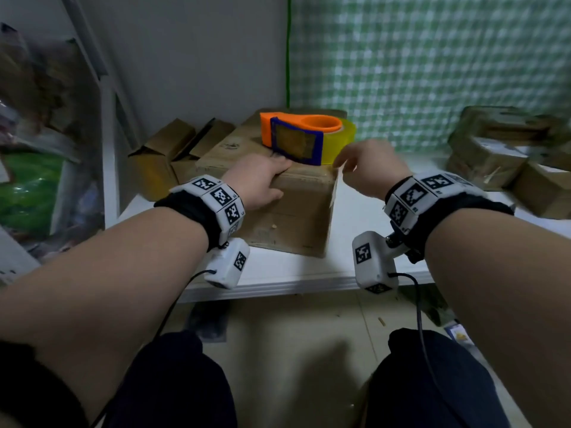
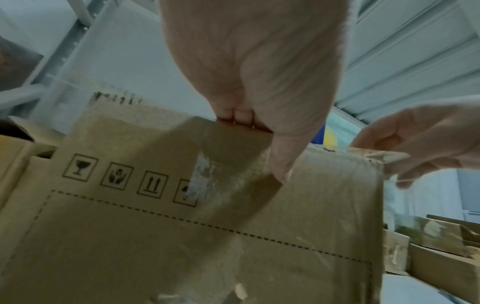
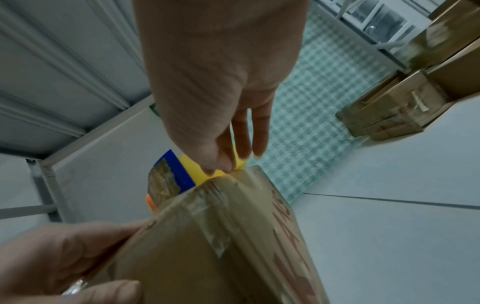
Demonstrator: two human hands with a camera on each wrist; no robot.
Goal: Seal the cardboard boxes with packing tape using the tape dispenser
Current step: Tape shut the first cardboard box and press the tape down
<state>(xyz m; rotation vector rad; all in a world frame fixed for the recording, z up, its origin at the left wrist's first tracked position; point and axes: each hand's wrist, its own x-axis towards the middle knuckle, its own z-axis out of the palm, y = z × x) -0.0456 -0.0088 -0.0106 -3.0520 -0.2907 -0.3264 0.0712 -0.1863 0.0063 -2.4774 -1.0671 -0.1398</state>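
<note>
While the head view is showing the whole scene from above, the cardboard box (image 1: 278,196) is standing on the white shelf (image 1: 309,273), and the tape dispenser (image 1: 296,134) is lying on the box top, at its far side. The dispenser is made of smooth orange plastic with a blue plate at its front, and a round roll of yellowish clear tape (image 1: 340,143) is sitting in it. The left hand (image 1: 256,180) is holding the near top edge of the box: the fingers are lying over the top and the thumb is pressing on the front face. The right hand (image 1: 370,168) is hovering at the near right corner of the box, just beside the tape roll, with the fingers loosely bent; it is not gripping anything that I can see.

The left wrist view is showing what the head view is hiding: the front face of the box is carrying printed handling symbols (image 2: 116,176) and a dashed line, and a strip of glossy tape is running down it. The right wrist view is showing wrinkled clear tape over the corner of the box (image 3: 221,236), and the right fingertips (image 3: 221,164) seem to be touching the yellow roll. More brown boxes (image 1: 494,156), shiny with tape, are lying at the right, and open ones (image 1: 173,149) at the left.
</note>
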